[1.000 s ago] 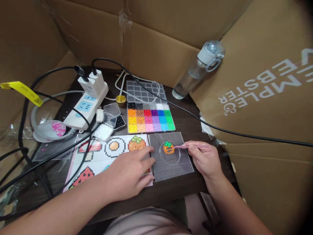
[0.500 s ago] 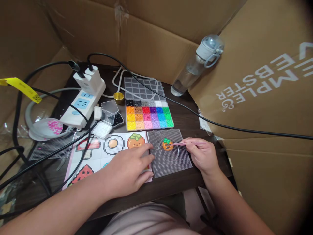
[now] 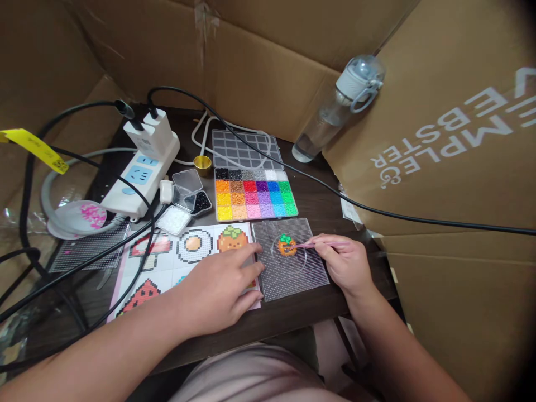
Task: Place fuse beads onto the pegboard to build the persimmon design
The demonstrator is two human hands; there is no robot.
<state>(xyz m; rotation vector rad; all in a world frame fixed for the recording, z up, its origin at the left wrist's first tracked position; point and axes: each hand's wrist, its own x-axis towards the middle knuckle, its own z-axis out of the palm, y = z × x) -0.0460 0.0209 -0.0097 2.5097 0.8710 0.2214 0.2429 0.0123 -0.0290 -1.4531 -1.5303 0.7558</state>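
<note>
My right hand point(image 3: 345, 261) is closed around pink tweezers point(image 3: 320, 244), whose tips reach the right side of an orange bead figure point(image 3: 287, 245) with green beads on top. The figure sits on a clear pegboard point(image 3: 295, 279), and some gaps show in its orange beads. My left hand point(image 3: 228, 282) lies with fingers spread over the right side of a pattern sheet point(image 3: 167, 285), its fingertips at the pegboard's left edge. Pixel drawings on the sheet include an orange fruit with green leaves, partly covered by my hand.
Behind the pegboard lies a bead box point(image 3: 256, 195) sorted by colour. Small cases hold white beads point(image 3: 173, 220) and black beads point(image 3: 201, 202). A power strip point(image 3: 140, 181), black cables point(image 3: 251, 137), a gold cup point(image 3: 202, 163) and a water bottle point(image 3: 330, 114) stand near cardboard walls point(image 3: 259, 67).
The tweezer tips have shifted slightly left, further over the orange bead figure. My left hand rests in nearly the same place, and the whole view has tilted a little.
</note>
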